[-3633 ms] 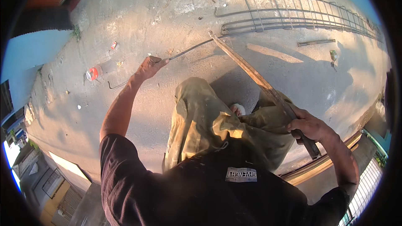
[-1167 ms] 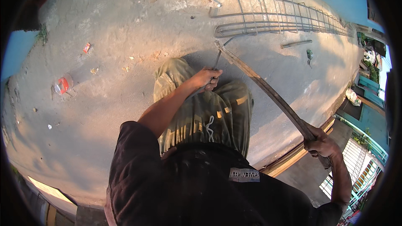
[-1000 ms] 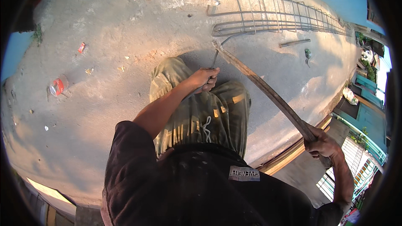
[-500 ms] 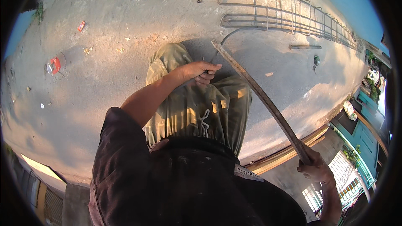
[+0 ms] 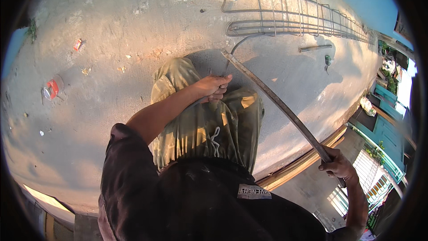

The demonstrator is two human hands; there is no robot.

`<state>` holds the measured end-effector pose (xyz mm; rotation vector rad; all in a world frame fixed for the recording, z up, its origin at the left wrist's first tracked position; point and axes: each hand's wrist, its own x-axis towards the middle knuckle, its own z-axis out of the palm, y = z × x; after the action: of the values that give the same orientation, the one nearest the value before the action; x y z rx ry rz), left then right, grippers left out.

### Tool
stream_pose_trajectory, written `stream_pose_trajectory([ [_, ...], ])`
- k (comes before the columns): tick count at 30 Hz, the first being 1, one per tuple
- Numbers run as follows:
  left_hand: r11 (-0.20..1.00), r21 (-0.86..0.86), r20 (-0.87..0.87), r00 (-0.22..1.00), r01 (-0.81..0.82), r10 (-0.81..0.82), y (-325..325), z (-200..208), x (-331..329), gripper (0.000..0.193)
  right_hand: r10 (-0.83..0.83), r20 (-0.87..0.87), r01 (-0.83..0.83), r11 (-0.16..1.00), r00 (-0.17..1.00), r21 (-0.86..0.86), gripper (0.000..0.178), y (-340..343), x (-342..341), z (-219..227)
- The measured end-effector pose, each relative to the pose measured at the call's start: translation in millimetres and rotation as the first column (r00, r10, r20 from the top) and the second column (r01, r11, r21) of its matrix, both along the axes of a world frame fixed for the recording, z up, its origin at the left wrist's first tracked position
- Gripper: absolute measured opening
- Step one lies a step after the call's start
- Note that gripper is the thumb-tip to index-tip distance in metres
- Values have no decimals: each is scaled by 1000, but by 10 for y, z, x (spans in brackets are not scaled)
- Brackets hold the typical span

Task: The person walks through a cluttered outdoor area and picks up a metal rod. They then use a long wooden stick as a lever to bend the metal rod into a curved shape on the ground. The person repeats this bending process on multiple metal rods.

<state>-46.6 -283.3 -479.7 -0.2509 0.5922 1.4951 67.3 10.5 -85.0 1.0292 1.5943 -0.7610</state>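
My left hand is closed, in front of my knees, around a thin steel rebar rod. Ahead of that fist the rod curves up and right to the rebar cage on the ground. In my right hand, out at the lower right, is the lower part of a long, rusty metal bar. A short end of the bar shows below this fist. The bar slants up and left, and its far tip meets the rod just beyond my left hand; how they join is too small to tell.
A short pipe piece and a small dark green tool-like object lie to the right. Wooden planks run along the slab's edge. A red-banded clear container and a red wrapper lie at left.
My right hand has swung forward and outward with the bar, which now slants less steeply. My left hand keeps its grip on the rod. The whole view has shifted slightly.
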Motion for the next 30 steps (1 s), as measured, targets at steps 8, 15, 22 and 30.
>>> stream_pose_trajectory([
  [8, 999, -43, 73, 997, -26, 29, -59, 6, 12, 46, -237, 76, 248, 950, 968, -191, 85, -145, -112, -238],
  [15, 997, 21, 152, 986, -75, 70, -149, -27, -147, 48, -582, 66, 564, 744, 810, -359, 89, -518, 100, -436],
  [22, 994, -16, 56, 993, -104, 105, -96, -117, -133, 47, -517, 14, 506, 830, 856, -235, 81, -867, 285, -642],
  [30, 985, 12, 40, 985, -170, 169, -174, -169, -168, 46, -468, -149, 431, 874, 871, -223, 75, -1098, 635, -918],
])
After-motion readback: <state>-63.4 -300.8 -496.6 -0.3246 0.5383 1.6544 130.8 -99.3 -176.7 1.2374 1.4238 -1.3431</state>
